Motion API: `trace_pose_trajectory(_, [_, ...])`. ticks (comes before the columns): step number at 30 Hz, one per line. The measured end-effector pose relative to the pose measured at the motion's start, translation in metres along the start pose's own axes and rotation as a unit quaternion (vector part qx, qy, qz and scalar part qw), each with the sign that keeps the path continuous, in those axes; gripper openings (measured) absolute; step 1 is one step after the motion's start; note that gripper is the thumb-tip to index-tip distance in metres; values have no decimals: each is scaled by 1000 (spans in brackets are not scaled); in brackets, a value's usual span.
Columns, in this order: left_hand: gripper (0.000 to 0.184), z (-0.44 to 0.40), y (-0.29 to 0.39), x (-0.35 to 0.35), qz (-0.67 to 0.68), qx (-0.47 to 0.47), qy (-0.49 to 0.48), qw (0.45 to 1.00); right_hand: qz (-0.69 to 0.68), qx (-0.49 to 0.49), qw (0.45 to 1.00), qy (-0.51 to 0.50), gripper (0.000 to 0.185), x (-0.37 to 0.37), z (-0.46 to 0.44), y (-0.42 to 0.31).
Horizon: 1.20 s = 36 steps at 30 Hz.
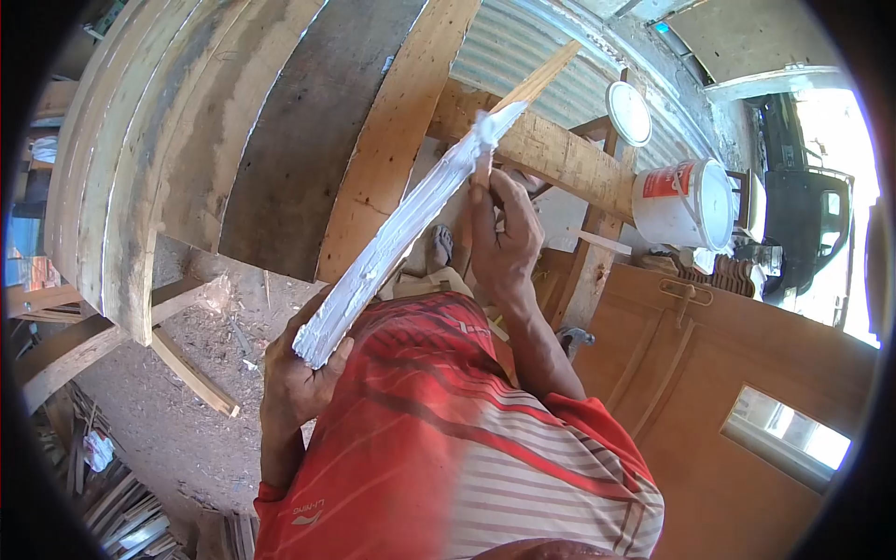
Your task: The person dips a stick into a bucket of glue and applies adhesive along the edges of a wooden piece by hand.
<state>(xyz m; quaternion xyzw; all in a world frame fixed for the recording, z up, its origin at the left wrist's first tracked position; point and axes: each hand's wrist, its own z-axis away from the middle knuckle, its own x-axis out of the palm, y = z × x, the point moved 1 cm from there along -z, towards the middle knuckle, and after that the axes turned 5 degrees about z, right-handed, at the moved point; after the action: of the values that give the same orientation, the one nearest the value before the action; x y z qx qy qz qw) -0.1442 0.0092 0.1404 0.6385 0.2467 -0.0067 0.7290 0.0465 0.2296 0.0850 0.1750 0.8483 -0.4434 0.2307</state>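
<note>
A long wooden strip (392,229) slants across the middle of the view, its upper side coated in thick white paste. Bare wood shows only at its far upper end. My left hand (297,381) is closed around the lower end, supporting it from below. My right hand (509,233) pinches a small wooden stick (483,163), whose tip touches the white paste near the strip's far end. Some of the right fingers are hidden behind the thumb.
Several wide wooden boards (289,121) stand side by side at upper left. A white bucket (686,203) sits on a timber beam (560,149), near a round white lid (629,114). A brown wooden door panel (644,373) is at right. Scrap wood (131,513) lies at lower left.
</note>
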Motion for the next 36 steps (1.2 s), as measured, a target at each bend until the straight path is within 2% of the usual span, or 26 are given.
trace_pose_trajectory(3, [48, -2, -7, -4, -2, 2, -12, 1000, -7, 38, 999, -12, 21, -14, -19, 6])
trace_pose_trajectory(6, [54, -4, -14, -11, -15, 10, -36, 999, 40, 95, 994, -29, 26, -23, -62, 50])
trace_pose_trajectory(11, [54, -7, -8, -9, 27, -19, -11, 999, 132, -7, 988, -80, 33, -25, -124, 107])
trace_pose_trajectory(15, [55, -3, -7, -4, 82, -75, 16, 994, 165, -70, 978, -110, 38, -24, -131, 121])
trace_pose_trajectory(19, [61, 0, -9, -2, 94, -89, 20, 991, 219, -75, 960, -158, 47, -31, -123, 111])
trace_pose_trajectory(22, [61, -1, -9, -4, 104, -88, 13, 991, 263, -134, 936, -192, 52, -50, -115, 108])
trace_pose_trajectory(25, [61, -3, -12, -5, 105, -78, 5, 991, 255, -144, 927, -233, 52, -73, -108, 97])
trace_pose_trajectory(28, [60, -5, -13, -8, 86, -64, -6, 994, 302, -123, 902, -281, 48, -99, -108, 69])
trace_pose_trajectory(31, [58, -4, -14, -8, 66, -44, -16, 997, 250, -85, 938, -225, 38, -99, -118, 77])
trace_pose_trajectory(34, [56, -5, -11, -7, 54, -32, -19, 998, 254, -19, 940, -229, 36, -91, -129, 104])
trace_pose_trajectory(35, [56, -5, -10, -6, 51, -32, -19, 998, 219, -55, 957, -181, 32, -85, -132, 113])
trace_pose_trajectory(36, [56, -5, -9, -5, 48, -34, -19, 998, 197, -20, 964, -176, 32, -81, -136, 115])
